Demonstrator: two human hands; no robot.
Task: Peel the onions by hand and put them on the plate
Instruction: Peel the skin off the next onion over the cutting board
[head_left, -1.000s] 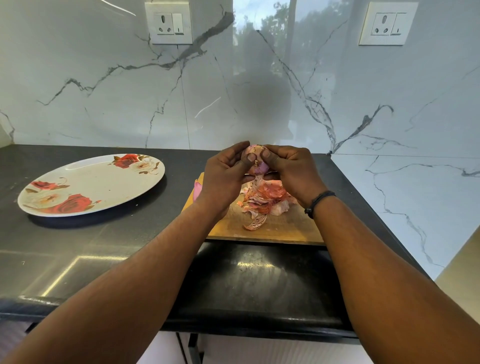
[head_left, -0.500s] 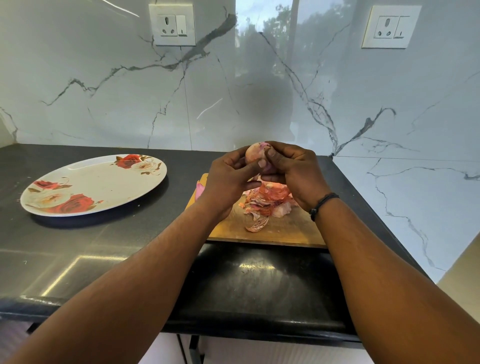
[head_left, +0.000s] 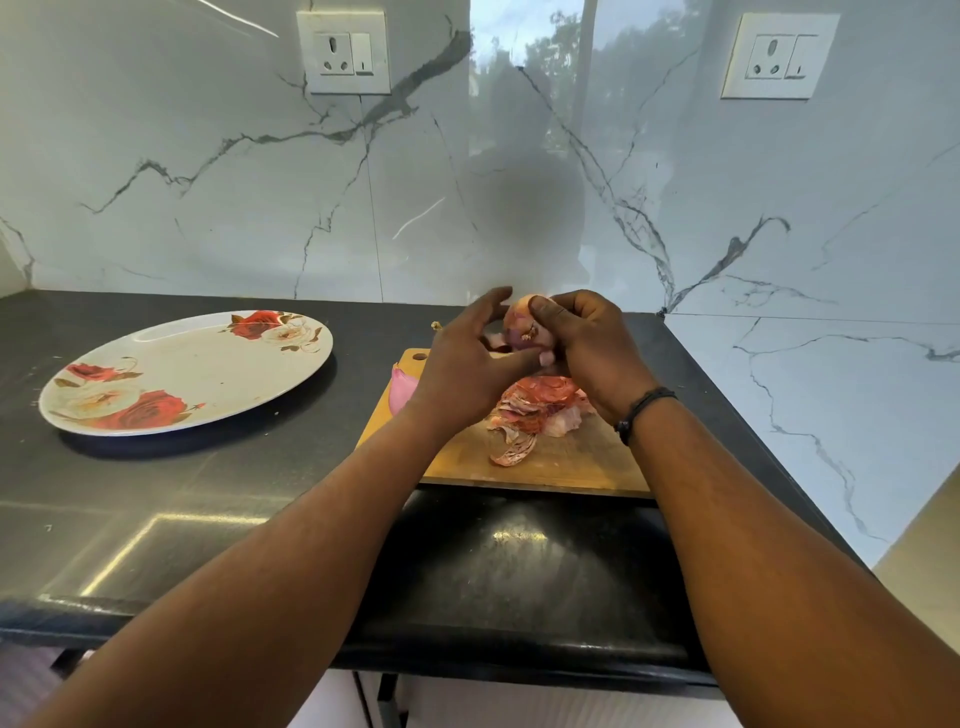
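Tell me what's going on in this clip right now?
A person is peeling an onion by hand over a wooden cutting board. The right hand grips the onion while the left hand, fingers spread, touches it from the side. Peeled skins lie piled on the board. The floral plate to the left holds no onions yet.

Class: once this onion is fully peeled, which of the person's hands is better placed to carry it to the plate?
Probably the left hand: the plate lies on its side, though the right hand grips the onion.
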